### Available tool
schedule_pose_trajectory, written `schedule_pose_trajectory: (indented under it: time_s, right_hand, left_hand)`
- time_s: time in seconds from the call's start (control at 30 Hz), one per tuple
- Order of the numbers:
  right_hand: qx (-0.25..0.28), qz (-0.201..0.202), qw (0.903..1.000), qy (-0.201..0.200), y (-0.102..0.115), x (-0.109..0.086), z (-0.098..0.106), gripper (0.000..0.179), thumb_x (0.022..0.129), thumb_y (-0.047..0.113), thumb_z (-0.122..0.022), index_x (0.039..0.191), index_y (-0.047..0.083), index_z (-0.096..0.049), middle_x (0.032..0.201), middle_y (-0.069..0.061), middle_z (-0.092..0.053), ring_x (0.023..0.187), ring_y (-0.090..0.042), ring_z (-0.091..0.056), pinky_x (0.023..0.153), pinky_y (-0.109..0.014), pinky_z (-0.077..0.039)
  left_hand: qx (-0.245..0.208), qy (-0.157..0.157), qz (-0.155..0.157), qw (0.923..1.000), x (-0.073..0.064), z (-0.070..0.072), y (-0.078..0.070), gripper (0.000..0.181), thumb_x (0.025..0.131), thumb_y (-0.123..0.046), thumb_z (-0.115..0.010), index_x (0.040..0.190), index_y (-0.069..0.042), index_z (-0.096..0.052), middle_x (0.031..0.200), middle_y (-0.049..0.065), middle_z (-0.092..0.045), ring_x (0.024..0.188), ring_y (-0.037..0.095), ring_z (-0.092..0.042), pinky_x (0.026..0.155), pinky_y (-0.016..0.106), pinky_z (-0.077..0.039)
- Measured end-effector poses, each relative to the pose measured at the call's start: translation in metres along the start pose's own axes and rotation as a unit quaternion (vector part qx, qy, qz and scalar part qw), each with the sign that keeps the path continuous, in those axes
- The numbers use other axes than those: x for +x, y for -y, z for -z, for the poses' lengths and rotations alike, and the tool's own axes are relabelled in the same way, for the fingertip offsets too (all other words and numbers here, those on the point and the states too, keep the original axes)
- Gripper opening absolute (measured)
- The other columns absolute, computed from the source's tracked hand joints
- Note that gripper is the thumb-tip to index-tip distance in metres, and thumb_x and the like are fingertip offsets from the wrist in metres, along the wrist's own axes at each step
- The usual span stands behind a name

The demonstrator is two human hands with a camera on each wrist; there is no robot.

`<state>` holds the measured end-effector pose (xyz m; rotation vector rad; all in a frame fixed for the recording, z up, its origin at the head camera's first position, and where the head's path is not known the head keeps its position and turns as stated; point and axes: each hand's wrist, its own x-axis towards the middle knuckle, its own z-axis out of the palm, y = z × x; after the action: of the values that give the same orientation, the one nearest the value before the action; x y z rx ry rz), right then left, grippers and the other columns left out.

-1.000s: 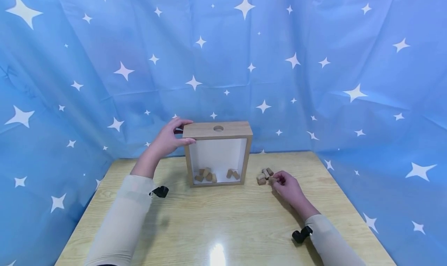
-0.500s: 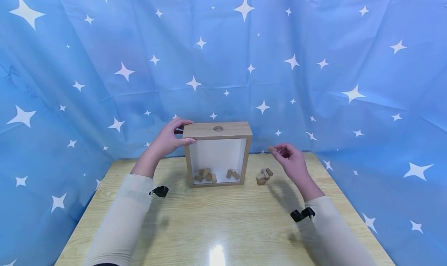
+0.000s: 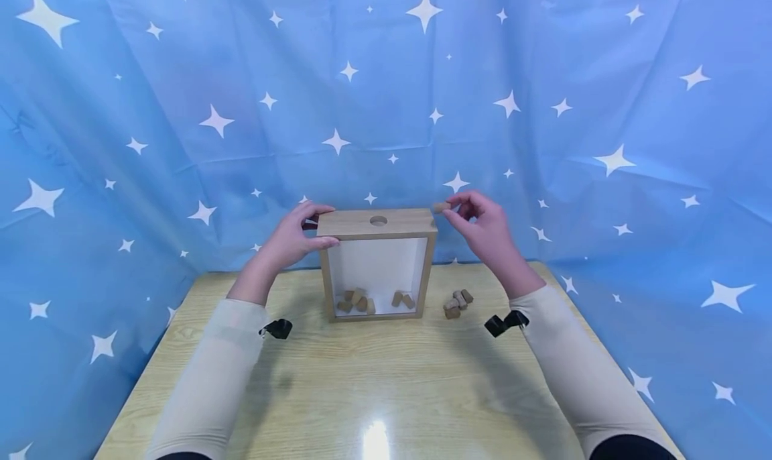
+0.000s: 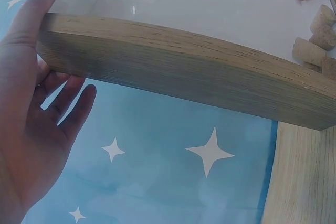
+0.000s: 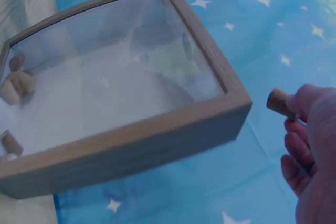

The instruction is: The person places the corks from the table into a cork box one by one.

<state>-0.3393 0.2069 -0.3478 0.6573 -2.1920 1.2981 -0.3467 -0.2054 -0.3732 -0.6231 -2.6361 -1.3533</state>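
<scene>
A wooden shadow box (image 3: 429, 272) with a clear front and a round hole (image 3: 378, 220) in its top stands upright at the back of the table. My left hand (image 3: 292, 237) grips its upper left corner, thumb on the front and fingers behind. Between thumb and fingers, my right hand (image 3: 482, 225) pinches a cork (image 3: 441, 207) just off the box's top right corner. The right wrist view shows that cork (image 5: 281, 103) jutting from the fingertips, apart from the frame. Several corks (image 3: 360, 303) lie inside on the box's floor, in a left group and a smaller right one.
A small pile of corks (image 3: 457, 304) lies on the table (image 3: 374, 379) to the right of the box, below my right forearm. A blue curtain with white stars (image 3: 386, 111) hangs close behind the box and along both sides.
My right hand has lifted a cork from the pile, then carried it up and left to the level of the box's top. My left hand keeps its grip on the corner.
</scene>
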Motion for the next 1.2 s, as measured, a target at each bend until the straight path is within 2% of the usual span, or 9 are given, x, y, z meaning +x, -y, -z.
schedule_pose_trajectory:
  time_s: [0.23, 0.43, 0.57, 0.87, 1.2]
  right_hand:
    - [0.009, 0.028, 0.9989, 0.038, 0.014, 0.021, -0.017, 0.017, 0.104, 0.013, -0.081, 0.12, 0.007, -0.081, 0.091, -0.008, -0.068, 0.08, -0.021, -0.06, 0.07, -0.028, -0.049]
    - [-0.008, 0.053, 0.9963, 0.067, 0.023, 0.033, -0.031, 0.02, 0.103, 0.011, -0.081, 0.123, 0.006, -0.08, 0.098, -0.006, -0.07, 0.083, -0.02, -0.063, 0.071, -0.027, -0.051]
    - [-0.018, 0.042, 0.9945, 0.094, 0.03, 0.038, -0.039, 0.021, 0.104, 0.015, -0.08, 0.125, 0.01, -0.081, 0.104, -0.003, -0.071, 0.087, -0.019, -0.064, 0.072, -0.03, -0.054]
    - [-0.015, 0.038, 0.9886, 0.145, 0.038, 0.049, -0.053, 0.02, 0.105, 0.016, -0.08, 0.125, 0.011, -0.082, 0.106, -0.001, -0.073, 0.089, -0.02, -0.065, 0.074, -0.033, -0.056]
    - [-0.027, 0.043, 0.9839, 0.171, 0.043, 0.054, -0.063, 0.02, 0.104, 0.014, -0.08, 0.123, 0.008, -0.082, 0.107, -0.003, -0.073, 0.09, -0.02, -0.065, 0.075, -0.031, -0.057]
  left_hand:
    - [-0.007, -0.003, 0.005, 1.0, 0.001, -0.001, -0.001, 0.078, 0.093, -0.045, -0.092, 0.16, -0.02, -0.059, 0.161, 0.013, -0.05, 0.138, 0.037, -0.056, 0.115, 0.06, -0.049]
    - [-0.006, -0.004, -0.011, 0.9999, 0.002, 0.0, -0.001, 0.075, 0.094, -0.042, -0.092, 0.158, -0.02, -0.06, 0.142, 0.008, -0.059, 0.133, 0.034, -0.058, 0.114, 0.056, -0.049]
    - [-0.004, -0.004, -0.015, 0.9999, 0.002, 0.0, -0.002, 0.074, 0.093, -0.042, -0.093, 0.157, -0.021, -0.061, 0.14, 0.006, -0.059, 0.131, 0.033, -0.059, 0.113, 0.055, -0.05]
    - [-0.006, -0.003, 0.004, 1.0, 0.0, 0.001, 0.0, 0.078, 0.092, -0.043, -0.093, 0.159, -0.019, -0.059, 0.148, 0.011, -0.056, 0.135, 0.037, -0.058, 0.112, 0.062, -0.05]
    - [-0.008, -0.004, -0.008, 0.9999, 0.002, -0.001, 0.003, 0.078, 0.093, -0.044, -0.092, 0.159, -0.017, -0.059, 0.144, 0.011, -0.058, 0.134, 0.037, -0.058, 0.113, 0.064, -0.049]
